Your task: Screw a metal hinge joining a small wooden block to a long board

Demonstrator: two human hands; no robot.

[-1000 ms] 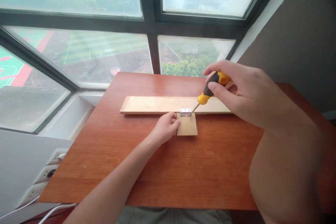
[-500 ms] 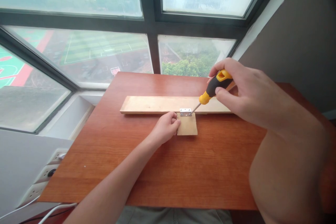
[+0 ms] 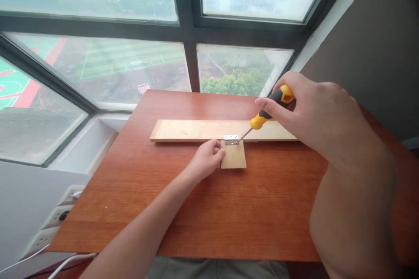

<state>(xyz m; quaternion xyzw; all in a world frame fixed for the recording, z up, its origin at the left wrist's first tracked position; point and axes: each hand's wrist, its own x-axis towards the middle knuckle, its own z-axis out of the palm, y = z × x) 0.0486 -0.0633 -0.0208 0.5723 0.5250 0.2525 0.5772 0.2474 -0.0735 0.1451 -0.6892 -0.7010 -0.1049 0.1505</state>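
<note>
My right hand (image 3: 314,111) is closed around the black and yellow handle of a screwdriver (image 3: 259,121). The shaft slants down to the left, and its tip meets the right end of a small silver hinge (image 3: 231,140). That hinge spans the edge between a long pale wooden board (image 3: 190,129) and a small square wooden piece (image 3: 234,157). With its fingers pinched, my left hand (image 3: 208,159) grips the left edge of the small piece close to the hinge. The board's right end is hidden behind my right hand.
Everything lies on a reddish-brown wooden table (image 3: 235,209). Large windows with a dark frame (image 3: 188,30) rise behind its far edge. Wall sockets (image 3: 54,218) and white cables (image 3: 70,259) are at the lower left, beside the table.
My right hand has rotated on the screwdriver handle and shifted slightly right, its thumb now higher across the handle. My left hand, the hinge and the wood have stayed in place.
</note>
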